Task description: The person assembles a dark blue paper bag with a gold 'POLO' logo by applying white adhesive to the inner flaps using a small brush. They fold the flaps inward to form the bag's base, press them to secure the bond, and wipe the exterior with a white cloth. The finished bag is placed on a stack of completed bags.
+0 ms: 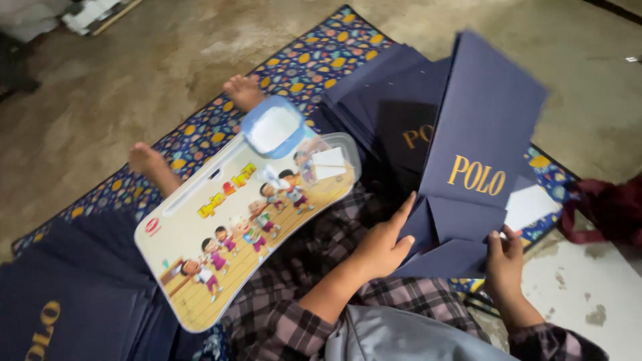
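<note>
1. Cartoon-printed lap tray (200,241), tilted across the lap, pale rim.
2. Blue-lidded tub of white paste (274,127) at the tray's top end.
3. Small white paper slips (328,164) just beside the tub, on the tray.
4. Patterned mat (301,63), dark blue with coloured ovals, on bare concrete floor (120,73).
5. Stack of dark blue sheets (73,301) at lower left, on the mat.
6. Dark red cloth (612,207) at right edge.

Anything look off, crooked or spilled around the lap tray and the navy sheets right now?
Nothing spilled or damaged. The cartoon lap tray sits tilted across the legs, a blue-rimmed tub at its far end. Both hands, left and right, hold a navy sheet.
</note>
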